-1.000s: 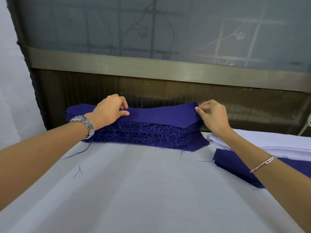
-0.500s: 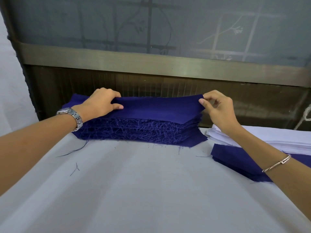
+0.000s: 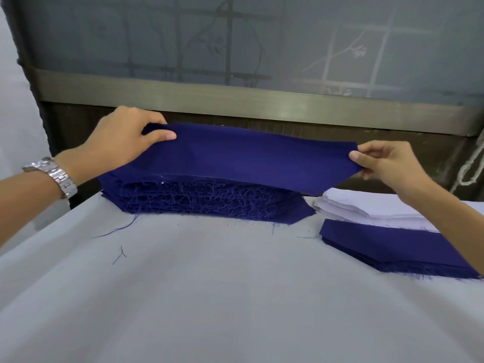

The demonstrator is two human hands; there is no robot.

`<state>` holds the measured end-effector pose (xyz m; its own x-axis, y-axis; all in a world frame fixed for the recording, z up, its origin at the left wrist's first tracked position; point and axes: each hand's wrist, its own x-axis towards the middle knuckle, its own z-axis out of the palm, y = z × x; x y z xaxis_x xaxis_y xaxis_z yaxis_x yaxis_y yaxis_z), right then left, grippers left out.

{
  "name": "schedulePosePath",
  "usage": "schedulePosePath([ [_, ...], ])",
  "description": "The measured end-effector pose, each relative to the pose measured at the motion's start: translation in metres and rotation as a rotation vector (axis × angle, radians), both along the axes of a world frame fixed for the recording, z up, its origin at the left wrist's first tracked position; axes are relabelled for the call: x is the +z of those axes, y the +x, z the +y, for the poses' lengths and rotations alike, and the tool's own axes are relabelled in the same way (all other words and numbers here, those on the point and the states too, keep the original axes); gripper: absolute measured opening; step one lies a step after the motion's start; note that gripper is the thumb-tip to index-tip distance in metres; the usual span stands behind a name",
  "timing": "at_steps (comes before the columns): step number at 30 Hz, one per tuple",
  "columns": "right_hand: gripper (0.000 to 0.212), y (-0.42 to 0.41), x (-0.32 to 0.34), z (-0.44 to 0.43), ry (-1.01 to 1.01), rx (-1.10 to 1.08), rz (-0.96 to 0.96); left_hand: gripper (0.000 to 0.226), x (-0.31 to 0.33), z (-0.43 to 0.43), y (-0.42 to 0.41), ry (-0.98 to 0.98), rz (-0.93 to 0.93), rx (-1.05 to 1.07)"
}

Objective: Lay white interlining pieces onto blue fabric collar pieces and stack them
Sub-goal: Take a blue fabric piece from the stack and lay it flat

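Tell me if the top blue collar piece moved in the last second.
Yes. The left hand and right hand have lifted the collar piece off the blue stack, up toward the metal rail.

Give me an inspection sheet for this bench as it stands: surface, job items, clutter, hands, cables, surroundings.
Surface: pale table cloth, a few soft creases.
Job's things: one blue collar piece held above the blue stack, whose frayed edges face the camera; white interlining stack to the right; second blue stack directly in front of it.
Clutter: loose threads on the cloth near the stack.
Hands: left hand pinches the piece's left end, right hand its right end; wristwatch on the left wrist.
Cables: none certain; a white cord hangs at the right edge.
Surroundings: metal rail under a frosted pane behind the table.
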<state>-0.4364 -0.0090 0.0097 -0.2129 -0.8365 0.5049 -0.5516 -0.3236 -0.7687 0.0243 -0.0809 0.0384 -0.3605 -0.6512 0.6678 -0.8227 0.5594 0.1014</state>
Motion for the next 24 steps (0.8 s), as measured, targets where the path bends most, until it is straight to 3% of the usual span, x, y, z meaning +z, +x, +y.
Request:
schedulePosePath([
  [5, 0.009, -0.034, 0.003, 0.036, 0.228, 0.093, -0.045, 0.037, -0.004, 0.019, -0.014, 0.240, 0.108, -0.155],
  [9, 0.015, -0.058, -0.006, 0.062, 0.365, 0.124, -0.037, 0.025, -0.023, 0.033, -0.023, 0.499, 0.049, -0.274],
  [17, 0.033, -0.117, -0.035, 0.084, 0.820, 0.173, 0.214, 0.024, -0.076, 0.044, -0.030, 0.957, 0.087, -0.438],
  [20, 0.044, -0.131, -0.045, 0.085, 0.925, 0.232, 0.284, 0.022, -0.093, 0.048, -0.029, 1.006, 0.075, -0.451],
  [24, 0.036, -0.136, -0.057, 0.084, 0.991, 0.270, 0.302, 0.023, -0.106, 0.055, -0.024, 1.013, 0.009, -0.416],
])
